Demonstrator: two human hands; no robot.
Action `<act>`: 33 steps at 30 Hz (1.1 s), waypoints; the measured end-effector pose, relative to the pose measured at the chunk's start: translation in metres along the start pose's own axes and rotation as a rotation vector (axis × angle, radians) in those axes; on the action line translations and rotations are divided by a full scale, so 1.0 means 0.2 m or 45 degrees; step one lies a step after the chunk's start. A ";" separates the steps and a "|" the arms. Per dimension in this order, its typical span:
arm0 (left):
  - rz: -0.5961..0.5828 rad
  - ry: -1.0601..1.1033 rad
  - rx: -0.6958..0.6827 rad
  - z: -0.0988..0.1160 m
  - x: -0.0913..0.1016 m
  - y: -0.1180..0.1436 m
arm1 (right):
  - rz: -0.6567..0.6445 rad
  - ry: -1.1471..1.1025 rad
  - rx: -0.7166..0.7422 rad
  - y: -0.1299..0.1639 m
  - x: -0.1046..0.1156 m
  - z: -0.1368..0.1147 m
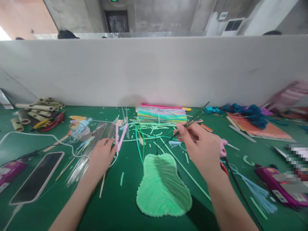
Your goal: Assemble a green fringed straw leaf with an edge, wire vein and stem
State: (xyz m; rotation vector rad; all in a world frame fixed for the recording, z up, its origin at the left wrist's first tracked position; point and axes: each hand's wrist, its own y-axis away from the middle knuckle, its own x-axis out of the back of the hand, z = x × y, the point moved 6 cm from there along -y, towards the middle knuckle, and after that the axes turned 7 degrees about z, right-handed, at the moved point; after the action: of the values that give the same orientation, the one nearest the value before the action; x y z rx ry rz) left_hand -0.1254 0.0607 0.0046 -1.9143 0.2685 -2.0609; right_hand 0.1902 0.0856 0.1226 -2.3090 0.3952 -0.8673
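1. Green desk [115,205] strewn with craft scraps, bounded at the far edge by a grey partition [154,70].
2. Nearest, at centre: green leaf [162,184], ribbed and fuzzy, lying flat between the two forearms.
3. Left of that: phone [37,177], face up, screen dark, with a white cable [36,134] curving past it.
4. Left hand [102,156] palm down on the desk, fingers curled at the base of pink tongs [119,138]; beside a clear packet of wires [90,150]; grip partly closed, touching the tongs, hold hard to confirm.
5. Right hand [199,146] raised just above the desk, thumb and fingers pinched shut on thin dark wires [190,123] that slant up and to the right.
6. Just beyond the right hand: pink glue gun [223,147], mostly hidden behind it.
7. Near right edge: purple box [280,187] and light blue tassel [261,194].
8. Farther back, centre: stack of coloured sheets [161,113], green strips scattered in front.
9. Far left: cardboard tubes [36,109] in a loose pile, red pliers [54,123] beside them.
10. Far right: blue fluff [252,114] on an orange sheet [267,130].
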 end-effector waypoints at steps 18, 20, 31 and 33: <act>-0.152 -0.208 0.392 -0.32 -0.11 0.14 | -0.070 0.019 -0.005 0.05 -0.01 0.09; -0.195 -0.187 0.344 -0.28 -0.15 0.18 | -0.073 0.012 0.015 0.06 -0.02 0.08; -0.174 -0.054 0.295 -0.16 -0.06 0.27 | -0.075 0.039 0.060 0.10 -0.06 -0.12; -0.099 -0.177 0.314 -0.18 -0.04 0.34 | -0.084 0.013 0.055 0.11 -0.08 -0.17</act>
State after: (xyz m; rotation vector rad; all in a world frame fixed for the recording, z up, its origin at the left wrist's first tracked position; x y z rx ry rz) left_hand -0.1543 -0.0030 -0.0291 -1.9287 -0.0896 -1.8951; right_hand 0.1539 0.0604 0.1202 -2.2896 0.3028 -0.9117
